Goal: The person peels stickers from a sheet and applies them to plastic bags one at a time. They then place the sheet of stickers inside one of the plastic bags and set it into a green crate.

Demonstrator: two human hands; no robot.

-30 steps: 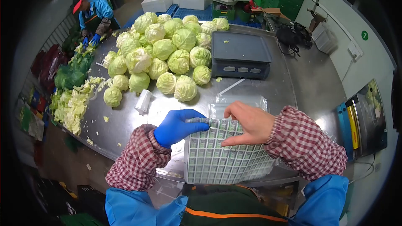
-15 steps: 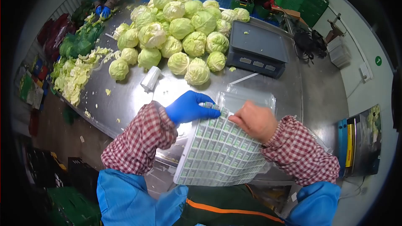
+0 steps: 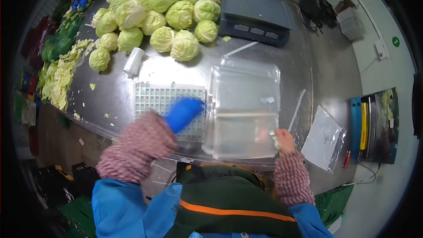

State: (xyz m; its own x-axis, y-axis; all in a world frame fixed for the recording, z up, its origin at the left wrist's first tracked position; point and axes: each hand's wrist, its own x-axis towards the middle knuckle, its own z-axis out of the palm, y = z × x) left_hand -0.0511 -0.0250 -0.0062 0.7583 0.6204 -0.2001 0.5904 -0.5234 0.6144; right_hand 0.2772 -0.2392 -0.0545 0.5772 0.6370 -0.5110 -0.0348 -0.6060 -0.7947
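My left hand (image 3: 184,114), in a blue glove and smeared by motion, is over a sheet of small green-and-white labels (image 3: 152,98) lying flat on the metal table. How its fingers are set does not show. Just right of the sheet lies a stack of clear plastic bags (image 3: 246,86). At the lower right edge of the bags, my bare right hand (image 3: 285,141) is closed on a short strip of labels (image 3: 274,139) with green print.
Cabbages (image 3: 163,0) are heaped at the back beside a dark scale (image 3: 255,15). A white roll (image 3: 133,61) stands in front of them. A bagged paper sheet (image 3: 324,139) and a red pen (image 3: 346,159) lie right. Another person's gloved hands (image 3: 79,4) work among leaves far left.
The label sheet has gone from being held up in both hands to lying flat on the table. My right hand has moved down with a strip of labels. The view has tipped downward.
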